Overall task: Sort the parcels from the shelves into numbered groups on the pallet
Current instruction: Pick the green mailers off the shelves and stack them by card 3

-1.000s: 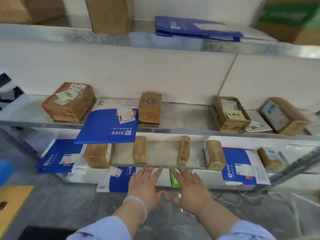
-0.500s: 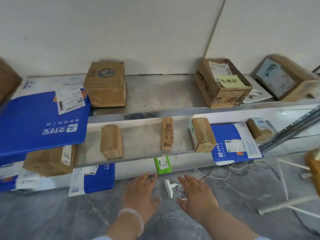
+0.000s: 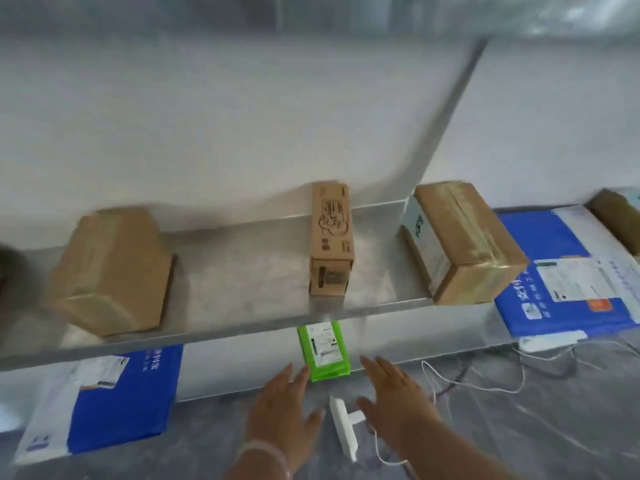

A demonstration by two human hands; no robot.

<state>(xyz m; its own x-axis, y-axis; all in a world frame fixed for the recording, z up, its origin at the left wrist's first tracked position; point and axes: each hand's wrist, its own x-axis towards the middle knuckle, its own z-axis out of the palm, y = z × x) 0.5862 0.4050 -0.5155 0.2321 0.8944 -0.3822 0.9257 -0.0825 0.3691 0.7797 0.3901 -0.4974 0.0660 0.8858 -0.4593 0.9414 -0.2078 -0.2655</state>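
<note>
Left hand (image 3: 280, 407): fingers straight and spread, empty, below the shelf (image 3: 242, 282).
Right hand (image 3: 394, 396): likewise spread, empty, below the shelf.
Green packet (image 3: 323, 351): white label, lying flat under the shelf.

The green parcel (image 3: 323, 351) is partly hidden (upper end only) by the shelf (image 3: 242, 278). The far-right box (image 3: 613, 220) is cut off at the edge and blurred.

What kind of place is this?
Probably a parcel storage or sorting room, not a home. There is a bare metal shelf holding a taped cardboard box, a blue courier mailer with a shipping label, and a labelled green pouch below.
</note>
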